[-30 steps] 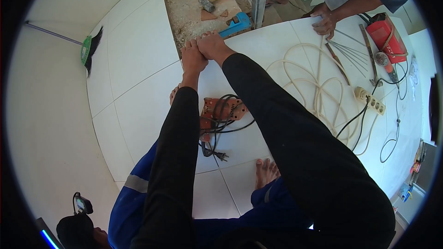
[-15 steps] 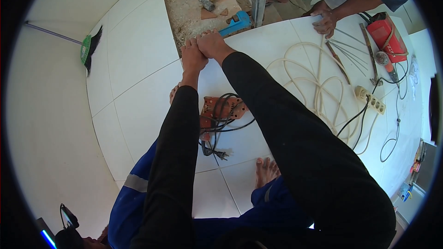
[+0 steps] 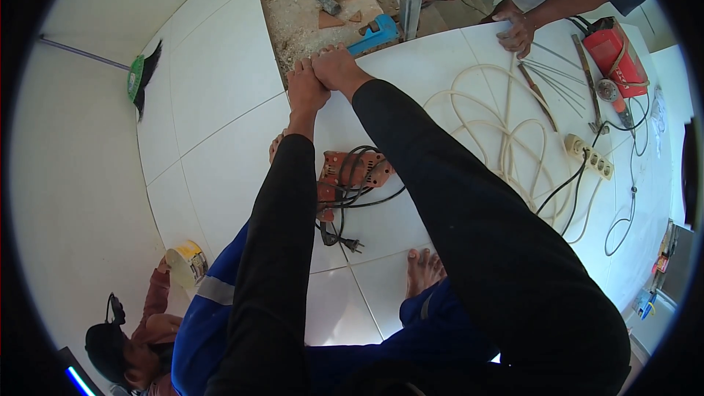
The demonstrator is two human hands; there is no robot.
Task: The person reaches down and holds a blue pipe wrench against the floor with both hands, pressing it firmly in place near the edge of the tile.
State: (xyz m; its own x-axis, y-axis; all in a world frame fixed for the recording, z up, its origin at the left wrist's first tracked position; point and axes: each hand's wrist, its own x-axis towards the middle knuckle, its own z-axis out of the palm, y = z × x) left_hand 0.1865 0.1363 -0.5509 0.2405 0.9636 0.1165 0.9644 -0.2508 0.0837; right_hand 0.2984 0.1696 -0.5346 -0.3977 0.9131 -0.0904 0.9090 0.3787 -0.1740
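Both of my arms reach forward to the edge of the white tiled floor. My left hand (image 3: 306, 89) and my right hand (image 3: 336, 70) sit side by side, fingers curled round the handle of a blue pipe wrench (image 3: 374, 35). Most of that handle is hidden under my hands. Its jaw end shows to the right of them, close to an upright metal post (image 3: 412, 0). Below my hands, between my forearms, an orange-red corded power tool (image 3: 356, 169) lies on the tiles with its black cord bundled on it.
Beyond the tile edge, a hammer (image 3: 328, 4) lies on rough ground. At right are a coiled cream cable (image 3: 506, 128), a power strip (image 3: 600, 167), thin metal rods (image 3: 554, 77) and a red machine (image 3: 614, 59). Another person's hand (image 3: 517, 35) touches the floor. A broom (image 3: 139, 79) stands left.
A person wearing a dark cap has come into view at lower left, a hand on a pale bucket. My hands have stayed almost still; the wrench's jaw end has shifted slightly.
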